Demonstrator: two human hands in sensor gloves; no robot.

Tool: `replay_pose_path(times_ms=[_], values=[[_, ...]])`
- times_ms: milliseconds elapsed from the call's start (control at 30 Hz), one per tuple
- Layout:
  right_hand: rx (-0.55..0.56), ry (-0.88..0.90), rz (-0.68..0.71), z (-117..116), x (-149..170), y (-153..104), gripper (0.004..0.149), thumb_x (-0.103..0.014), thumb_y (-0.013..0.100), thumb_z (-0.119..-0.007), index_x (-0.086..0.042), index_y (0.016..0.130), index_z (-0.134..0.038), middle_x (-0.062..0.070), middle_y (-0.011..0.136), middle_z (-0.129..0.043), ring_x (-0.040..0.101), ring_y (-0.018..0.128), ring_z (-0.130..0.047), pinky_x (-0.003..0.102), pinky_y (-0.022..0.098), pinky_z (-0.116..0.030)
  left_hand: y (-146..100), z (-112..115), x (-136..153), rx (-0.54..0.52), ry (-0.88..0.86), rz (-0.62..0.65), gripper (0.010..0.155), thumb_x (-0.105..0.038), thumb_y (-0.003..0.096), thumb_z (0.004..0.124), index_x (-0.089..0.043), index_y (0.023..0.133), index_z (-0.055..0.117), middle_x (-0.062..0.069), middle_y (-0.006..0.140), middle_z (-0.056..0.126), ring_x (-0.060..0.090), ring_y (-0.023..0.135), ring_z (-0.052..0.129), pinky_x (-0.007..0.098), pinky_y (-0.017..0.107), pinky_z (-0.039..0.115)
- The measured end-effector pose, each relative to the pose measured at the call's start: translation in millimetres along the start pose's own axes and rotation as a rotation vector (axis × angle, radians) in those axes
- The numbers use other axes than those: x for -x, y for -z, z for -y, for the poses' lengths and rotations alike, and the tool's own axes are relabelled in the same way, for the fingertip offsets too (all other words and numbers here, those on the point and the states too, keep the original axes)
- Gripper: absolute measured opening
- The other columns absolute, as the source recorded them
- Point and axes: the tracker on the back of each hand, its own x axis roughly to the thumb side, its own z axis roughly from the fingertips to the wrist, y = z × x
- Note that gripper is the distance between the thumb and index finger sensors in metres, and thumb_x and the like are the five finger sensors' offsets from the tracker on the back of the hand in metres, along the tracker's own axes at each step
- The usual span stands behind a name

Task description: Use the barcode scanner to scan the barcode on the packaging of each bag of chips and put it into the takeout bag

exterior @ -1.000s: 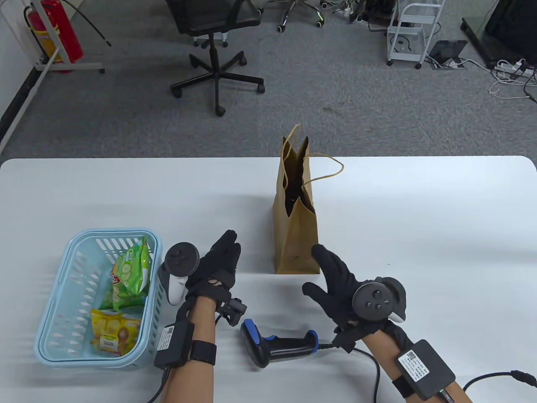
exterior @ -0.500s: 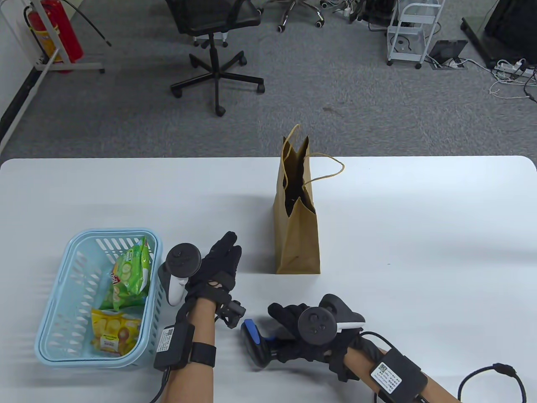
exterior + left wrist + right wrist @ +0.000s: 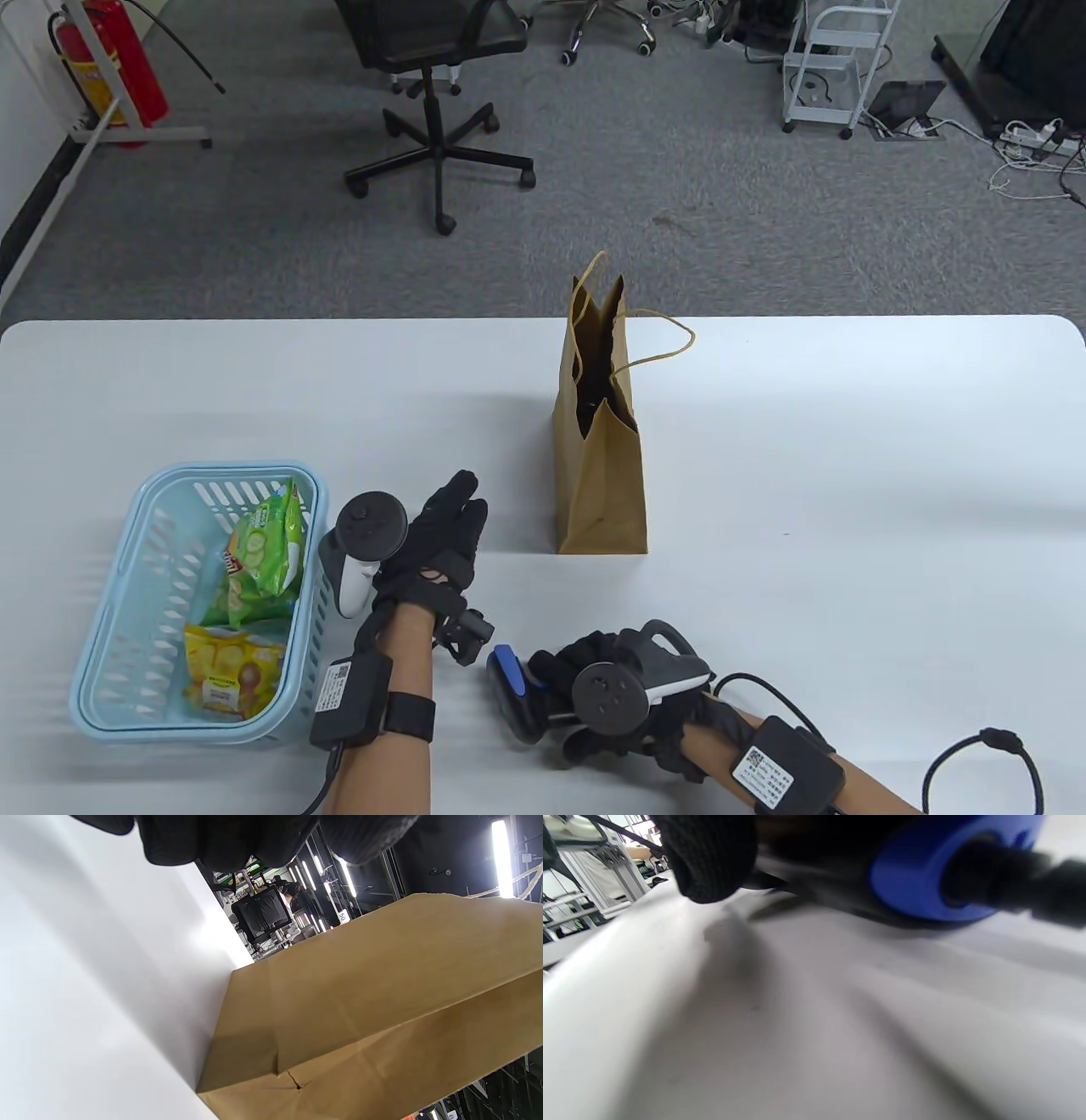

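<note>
A brown paper takeout bag (image 3: 601, 441) stands open at mid-table; its side fills the left wrist view (image 3: 382, 1005). A green chip bag (image 3: 263, 552) and a yellow chip bag (image 3: 229, 671) lie in the light blue basket (image 3: 110, 645). The black and blue barcode scanner (image 3: 513, 692) lies near the front edge. My right hand (image 3: 577, 688) grips its handle, fingers curled over it; the blue part (image 3: 925, 878) shows close up in the right wrist view. My left hand (image 3: 445, 531) hovers between basket and bag, fingers straight, holding nothing.
The white table (image 3: 848, 475) stretches wide to the right of the bag. An office chair (image 3: 433, 51), a red fire extinguisher (image 3: 119, 59) and a white cart (image 3: 836, 59) stand on the grey floor beyond the far edge.
My right hand dropped from beside the takeout bag to the scanner and closed round its handle. The left hand barely moved.
</note>
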Motion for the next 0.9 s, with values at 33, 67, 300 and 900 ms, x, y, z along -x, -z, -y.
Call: replay_pose_path(times_ms=[33,67,300,900], values=[[0.015,-0.020,-0.009,-1.2,-1.1,0.8,0.090,-0.044,0.051,-0.080,0.005,0.113,-0.036,0.032,0.104,-0.060,0.059,0.089,-0.066,0.075,0.065,-0.057,-0.1,-0.2,0.0,0.001,0.002,0.000,0.069,-0.039,0.0582,0.063,0.000,0.114,0.054,0.032,0.111,0.052,0.064,0.095,0.055,0.076,0.061,0.047],[0.024,-0.022,-0.007,-1.9,-1.9,1.7,0.089,-0.043,0.051,-0.081,0.005,0.113,-0.037,0.031,0.103,-0.062,0.058,0.088,-0.067,0.074,0.064,-0.058,-0.2,-0.3,0.1,0.001,0.004,0.000,0.069,-0.039,0.0582,0.063,0.000,0.114,0.054,0.032,0.111,0.052,0.064,0.095,0.055,0.076,0.061,0.047],[0.041,-0.112,-0.033,-3.9,-9.3,5.9,0.087,-0.038,0.052,-0.084,0.006,0.112,-0.040,0.029,0.097,-0.069,0.052,0.080,-0.077,0.070,0.060,-0.067,-0.8,-1.7,1.1,-0.001,0.003,-0.003,0.069,-0.040,0.0582,0.063,0.000,0.114,0.054,0.032,0.111,0.052,0.064,0.095,0.055,0.076,0.061,0.047],[0.283,-0.047,-0.034,35.8,5.0,-23.1,0.068,-0.024,0.049,-0.091,-0.003,0.106,-0.060,0.015,0.082,-0.086,0.034,0.064,-0.099,0.056,0.050,-0.089,-0.3,-0.3,1.0,0.011,0.012,0.001,0.069,-0.040,0.0582,0.063,0.000,0.114,0.054,0.032,0.111,0.052,0.064,0.095,0.054,0.076,0.061,0.047]])
